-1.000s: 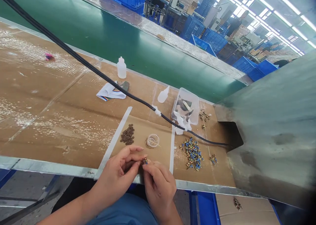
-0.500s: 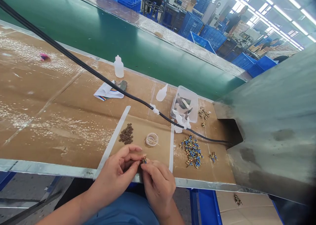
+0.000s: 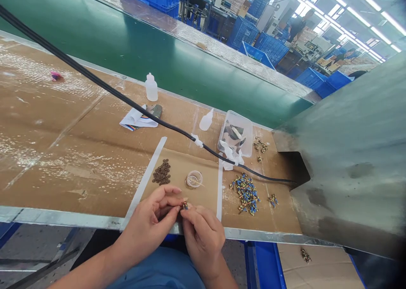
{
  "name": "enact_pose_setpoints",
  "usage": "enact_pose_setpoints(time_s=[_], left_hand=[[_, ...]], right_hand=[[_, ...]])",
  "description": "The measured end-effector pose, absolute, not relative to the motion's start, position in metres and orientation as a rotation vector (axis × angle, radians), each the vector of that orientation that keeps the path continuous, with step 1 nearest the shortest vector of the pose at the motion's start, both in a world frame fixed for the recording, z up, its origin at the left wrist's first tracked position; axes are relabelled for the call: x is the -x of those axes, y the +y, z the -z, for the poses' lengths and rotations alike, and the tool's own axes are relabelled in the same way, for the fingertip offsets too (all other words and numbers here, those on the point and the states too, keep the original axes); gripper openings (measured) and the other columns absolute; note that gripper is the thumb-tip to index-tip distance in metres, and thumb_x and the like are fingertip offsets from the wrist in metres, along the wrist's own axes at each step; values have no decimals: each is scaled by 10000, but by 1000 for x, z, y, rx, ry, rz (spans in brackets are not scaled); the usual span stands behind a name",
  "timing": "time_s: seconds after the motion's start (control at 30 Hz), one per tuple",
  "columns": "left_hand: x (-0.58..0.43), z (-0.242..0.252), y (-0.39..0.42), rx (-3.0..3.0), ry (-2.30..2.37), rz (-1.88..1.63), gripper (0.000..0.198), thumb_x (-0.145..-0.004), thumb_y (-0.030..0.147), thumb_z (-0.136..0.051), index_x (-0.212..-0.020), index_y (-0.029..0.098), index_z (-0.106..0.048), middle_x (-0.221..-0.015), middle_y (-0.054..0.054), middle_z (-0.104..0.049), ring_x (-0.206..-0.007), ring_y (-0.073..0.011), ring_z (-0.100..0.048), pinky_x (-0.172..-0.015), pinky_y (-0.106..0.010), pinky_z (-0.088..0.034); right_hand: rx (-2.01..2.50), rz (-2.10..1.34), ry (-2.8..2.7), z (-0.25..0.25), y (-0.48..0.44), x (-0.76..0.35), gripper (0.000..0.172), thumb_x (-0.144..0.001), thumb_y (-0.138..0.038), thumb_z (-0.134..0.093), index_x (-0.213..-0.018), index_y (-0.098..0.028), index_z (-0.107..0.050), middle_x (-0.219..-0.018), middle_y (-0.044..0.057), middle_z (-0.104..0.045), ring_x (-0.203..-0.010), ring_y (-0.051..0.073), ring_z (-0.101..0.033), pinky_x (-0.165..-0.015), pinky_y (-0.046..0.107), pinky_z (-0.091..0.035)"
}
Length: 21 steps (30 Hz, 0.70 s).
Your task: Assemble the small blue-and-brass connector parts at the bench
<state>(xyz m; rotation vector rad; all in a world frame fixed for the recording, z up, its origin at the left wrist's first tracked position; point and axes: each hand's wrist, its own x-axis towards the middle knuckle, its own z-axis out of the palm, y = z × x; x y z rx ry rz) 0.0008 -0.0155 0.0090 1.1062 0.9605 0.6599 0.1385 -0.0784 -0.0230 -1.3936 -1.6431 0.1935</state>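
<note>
Both my hands meet at the bench's front edge. My left hand [image 3: 149, 221] and my right hand [image 3: 203, 242] pinch a tiny blue-and-gold component [image 3: 185, 205] between their fingertips. Its exact form is too small to tell. Just beyond my fingers stand a round transparent dish [image 3: 194, 179] and a heap of small brown discs [image 3: 161, 172]. To the right lies a loose pile of similar blue-and-gold components [image 3: 245, 194], with a smaller cluster [image 3: 272, 200] beside it.
A black cable [image 3: 127, 99] crosses the cardboard-covered bench [image 3: 72, 170] into a grey metal hood [image 3: 342, 170]. A transparent box [image 3: 235, 133], brass pieces [image 3: 260, 145], and plastic bottles [image 3: 151, 87] stand beyond my hands. A green conveyor belt [image 3: 127, 39] runs behind the bench.
The whole view has drifted slightly, with the bench items sitting a little further left. My hands remain pinched together on the component.
</note>
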Motion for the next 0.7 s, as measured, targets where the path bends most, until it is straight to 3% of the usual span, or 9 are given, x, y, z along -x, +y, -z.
enact_pose_setpoints(time_s=[0.3,0.7], left_hand=[[1,-3,-17,-980,941,-703,332,-858,241,-553,-1155,232,-406,-1005,-47,-712,-941,-189,-674,-864,-332,-523],[0,-6,-14,-1003,928,-693,309,-839,236,-583,-1108,207,-434,-961,-59,-735,-937,-198,-680,-867,-346,-522]], right_hand=[[1349,-168,-1641,23,-78,-139,291,-807,-9,-589,-1019,-200,-644,-929,62,-698,-912,154,-658,-786,262,-547],[1389,-176,-1683,27,-80,-140,260,-842,-62,-556,-1020,-225,-652,-924,50,-698,-905,147,-655,-790,270,-545]])
